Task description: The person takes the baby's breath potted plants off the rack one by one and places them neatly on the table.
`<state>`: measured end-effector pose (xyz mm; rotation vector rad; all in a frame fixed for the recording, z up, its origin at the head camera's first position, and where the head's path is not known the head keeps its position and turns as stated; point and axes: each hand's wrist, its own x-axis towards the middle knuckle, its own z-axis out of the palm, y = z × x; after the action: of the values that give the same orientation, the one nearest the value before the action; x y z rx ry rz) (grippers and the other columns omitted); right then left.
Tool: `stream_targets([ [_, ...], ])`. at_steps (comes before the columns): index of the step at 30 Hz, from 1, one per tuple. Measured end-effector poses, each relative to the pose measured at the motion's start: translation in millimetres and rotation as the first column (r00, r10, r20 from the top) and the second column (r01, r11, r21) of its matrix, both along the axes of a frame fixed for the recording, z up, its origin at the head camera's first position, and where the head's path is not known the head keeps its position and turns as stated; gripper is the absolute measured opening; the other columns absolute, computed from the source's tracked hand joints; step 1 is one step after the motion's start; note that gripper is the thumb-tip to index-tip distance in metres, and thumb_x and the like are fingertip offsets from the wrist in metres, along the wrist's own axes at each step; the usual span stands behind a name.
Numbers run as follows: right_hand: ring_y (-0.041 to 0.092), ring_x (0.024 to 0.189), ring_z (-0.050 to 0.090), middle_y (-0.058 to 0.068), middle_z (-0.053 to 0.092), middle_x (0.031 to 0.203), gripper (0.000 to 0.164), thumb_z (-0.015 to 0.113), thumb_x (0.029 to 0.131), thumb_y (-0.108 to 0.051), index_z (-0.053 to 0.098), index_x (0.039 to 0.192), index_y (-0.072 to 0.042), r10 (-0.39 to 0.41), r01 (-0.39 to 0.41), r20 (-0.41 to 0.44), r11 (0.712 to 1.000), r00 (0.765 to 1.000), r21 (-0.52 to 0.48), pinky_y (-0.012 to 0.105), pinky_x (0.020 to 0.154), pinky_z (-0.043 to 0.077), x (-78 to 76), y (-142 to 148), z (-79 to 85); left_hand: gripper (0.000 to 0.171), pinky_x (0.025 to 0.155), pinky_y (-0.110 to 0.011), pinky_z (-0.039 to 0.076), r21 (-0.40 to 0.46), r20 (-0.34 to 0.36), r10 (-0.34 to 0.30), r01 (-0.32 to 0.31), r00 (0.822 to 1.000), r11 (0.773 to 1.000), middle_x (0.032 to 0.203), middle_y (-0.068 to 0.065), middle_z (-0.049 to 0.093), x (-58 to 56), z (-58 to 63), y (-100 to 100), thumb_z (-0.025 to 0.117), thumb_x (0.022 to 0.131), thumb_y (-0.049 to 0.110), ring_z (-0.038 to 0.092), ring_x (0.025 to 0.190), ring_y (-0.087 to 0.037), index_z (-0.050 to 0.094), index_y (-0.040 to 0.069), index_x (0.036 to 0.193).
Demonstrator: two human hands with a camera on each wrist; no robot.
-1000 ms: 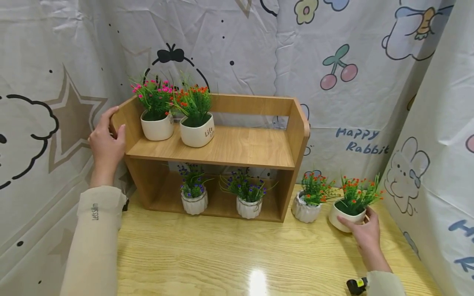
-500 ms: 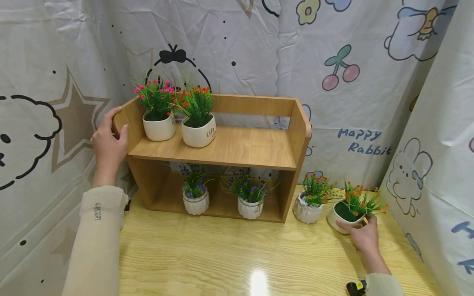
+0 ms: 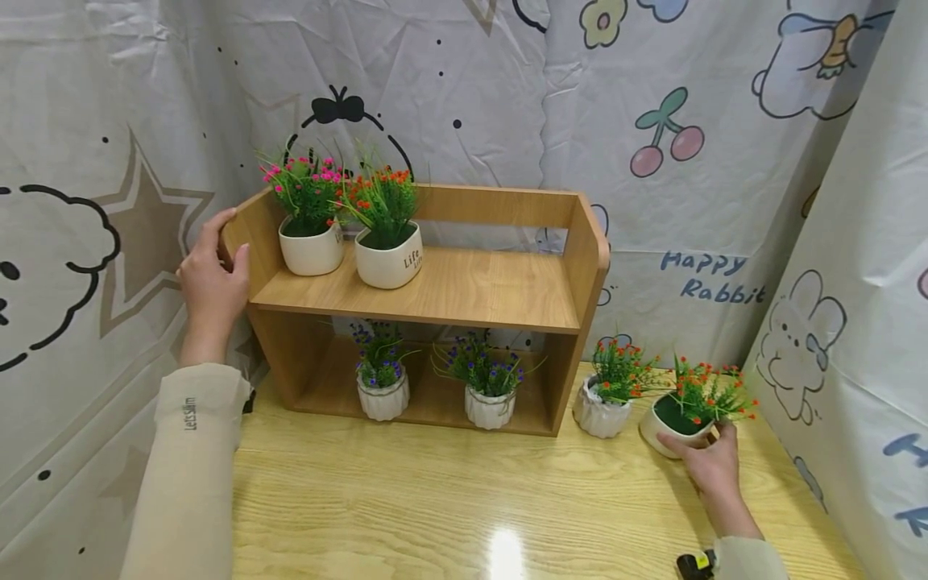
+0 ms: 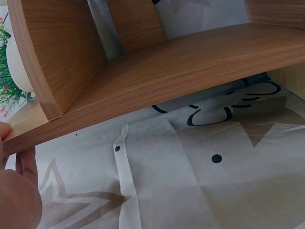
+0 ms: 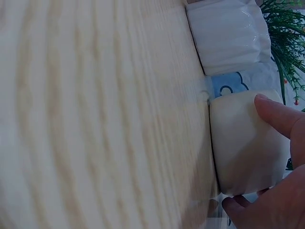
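My left hand point(image 3: 213, 282) grips the upper left side panel of a two-tier wooden shelf point(image 3: 471, 282). In the left wrist view, thumb and fingers lie on either side of that panel's edge point(image 4: 119, 102). At the right, my right hand point(image 3: 714, 471) holds a smooth white flower pot point(image 3: 656, 431) with orange flowers, thumb on its front and fingers on its right side. The pot's base point(image 5: 217, 157) sits on the table in the right wrist view, and its plant leans right. Just left of it stands a ribbed white pot point(image 3: 603, 415) with orange flowers.
The upper tier bears a pink-flowered pot point(image 3: 312, 251) and an orange-flowered "Life" pot point(image 3: 384, 262). Two ribbed pots with blue-purple flowers, a left one point(image 3: 383, 396) and a right one point(image 3: 489, 407), stand on the lower tier. Printed curtains point(image 3: 493, 145) enclose the table point(image 3: 399, 499).
The pot in my right hand has turned a little, and its plant now leans further right and lower. My left hand keeps its hold on the shelf; the head view has shifted slightly.
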<state>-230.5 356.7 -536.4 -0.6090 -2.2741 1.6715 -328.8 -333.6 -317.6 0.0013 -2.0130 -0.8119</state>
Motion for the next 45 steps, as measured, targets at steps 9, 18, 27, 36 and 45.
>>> stream_targets([
  [9, 0.047, 0.156, 0.018, 0.020, 0.000, 0.173, 0.122, 0.087, 0.084, -0.017, -0.003, 0.166, -0.007, -0.030, 0.028, 0.032, 0.999, 0.999, 0.036, 0.058, 0.121, 0.029, 5.1, -2, 6.0, 0.048, 0.090, -0.063, 0.038, -0.003, -0.006, 0.002, -0.002, 1.000, 1.000, 0.137, -0.024, 0.065, -0.1, 0.2, 0, 0.061, 0.101, 0.018, 0.062, 0.110, -0.052, 0.056, 0.025, 0.148],
  [18, 0.023, 0.161, 0.007, 0.003, 0.005, 0.175, 0.122, 0.087, 0.083, -0.014, 0.001, 0.167, -0.031, -0.168, 0.148, -0.199, 0.983, 0.966, -0.112, 0.035, 0.129, 0.013, 25.4, -14, 40.5, 0.048, 0.085, -0.059, 0.038, -0.013, -0.015, 0.007, -0.007, 1.000, 1.000, 0.131, -0.025, 0.067, 1.6, -0.6, -1, 0.061, 0.101, 0.017, 0.061, 0.099, -0.050, 0.055, 0.024, 0.148],
  [27, 0.013, 0.149, 0.035, 0.001, 0.039, 0.158, 0.094, 0.084, 0.080, 0.002, 0.036, 0.159, -0.017, -0.093, 0.195, -0.630, 0.976, 0.771, 0.094, 0.023, 0.124, 0.021, 32.8, -56, 89.4, 0.048, 0.085, -0.058, 0.037, -0.008, -0.005, 0.009, -0.009, 1.000, 1.000, 0.128, -0.026, 0.067, 3.6, -0.7, 0, 0.061, 0.101, 0.017, 0.060, 0.097, -0.049, 0.055, 0.024, 0.148],
  [36, 0.011, 0.128, 0.049, 0.027, 0.055, 0.131, 0.067, 0.076, 0.077, 0.011, 0.051, 0.138, 0.015, 0.193, 0.097, -0.843, 0.956, 0.503, 0.278, 0.029, 0.117, 0.035, 29.3, -170, 136.1, 0.048, 0.081, -0.052, 0.034, 0.005, -0.026, 0.004, -0.004, 1.000, 1.000, 0.121, -0.026, 0.068, 0.6, -0.7, 1, 0.061, 0.101, 0.017, 0.058, 0.090, -0.045, 0.056, 0.026, 0.147],
  [45, 0.029, 0.130, 0.050, 0.016, 0.053, 0.140, 0.070, 0.082, 0.085, -0.006, 0.052, 0.148, -0.005, 0.536, -0.235, -0.718, 0.843, 0.445, 0.484, 0.039, 0.113, 0.038, -4.1, -247, 145.3, 0.047, 0.086, -0.057, 0.033, 0.014, -0.005, 0.003, -0.002, 1.000, 1.000, 0.107, -0.029, 0.065, 1.6, -0.2, 0, 0.059, 0.102, 0.019, 0.054, 0.088, -0.046, 0.055, 0.026, 0.148],
])
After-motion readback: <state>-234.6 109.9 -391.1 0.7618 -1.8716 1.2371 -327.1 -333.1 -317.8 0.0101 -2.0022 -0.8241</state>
